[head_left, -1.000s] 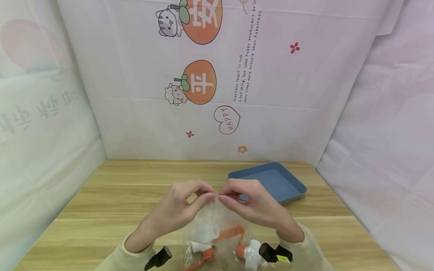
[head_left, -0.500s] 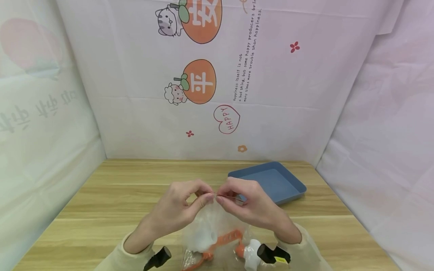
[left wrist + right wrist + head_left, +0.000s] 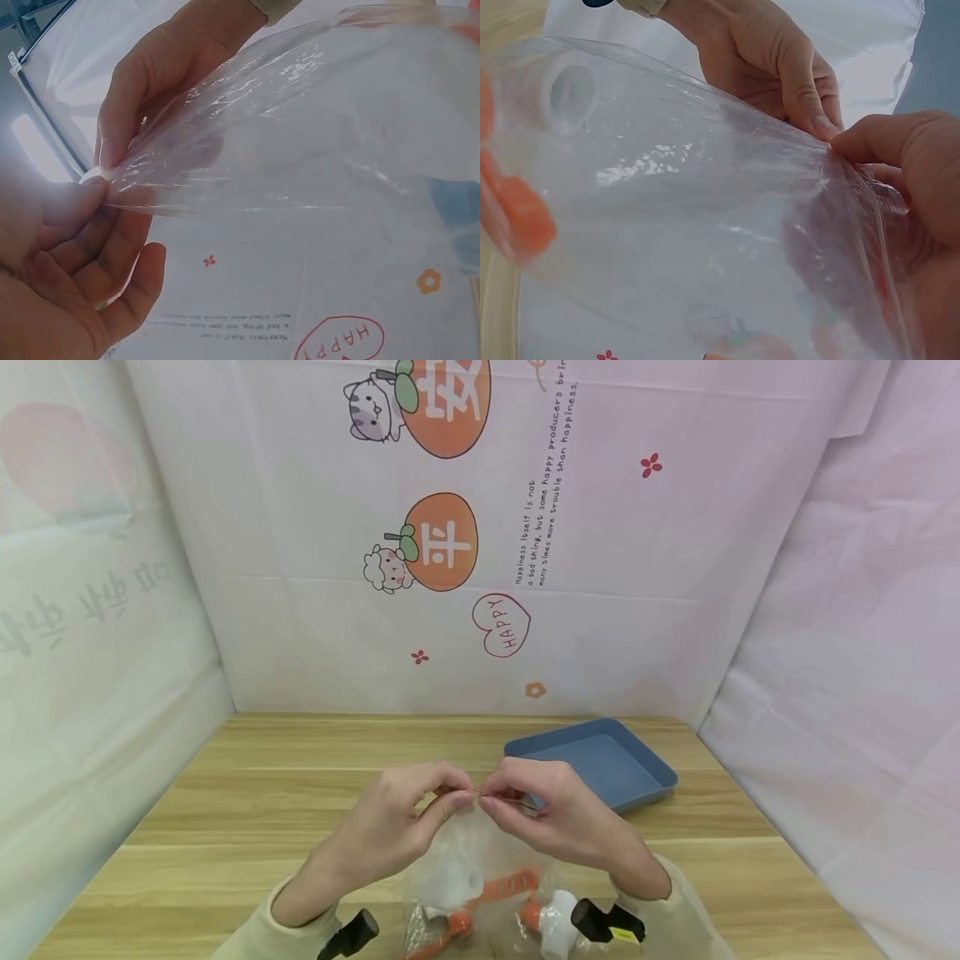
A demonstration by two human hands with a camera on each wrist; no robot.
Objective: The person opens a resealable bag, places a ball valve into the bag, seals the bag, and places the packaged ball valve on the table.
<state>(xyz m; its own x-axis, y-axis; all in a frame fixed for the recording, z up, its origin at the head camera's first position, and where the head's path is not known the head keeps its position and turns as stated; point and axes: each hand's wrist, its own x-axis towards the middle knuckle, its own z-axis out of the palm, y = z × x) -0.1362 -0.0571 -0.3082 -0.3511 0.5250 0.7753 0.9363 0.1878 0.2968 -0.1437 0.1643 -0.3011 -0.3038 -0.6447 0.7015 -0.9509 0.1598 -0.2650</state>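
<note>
A clear plastic bag hangs from both hands, its top edge pinched between their fingertips. My left hand grips the edge with thumb and forefinger. Just beside it, my right hand pinches the same edge, and a thin reddish line runs along the bag there. In the lower part of the bag lie white plastic pieces and orange ones; their kind is hard to tell through the film. The right wrist view shows a round white opening on one piece.
A shallow blue tray stands behind the right hand on the wood-grain table. Printed white cloth closes off the back and both sides.
The right fingertips have shifted slightly left, closer to the left ones. Inside the bag, the white and orange pieces have swayed a little. Both hands keep their pinch.
</note>
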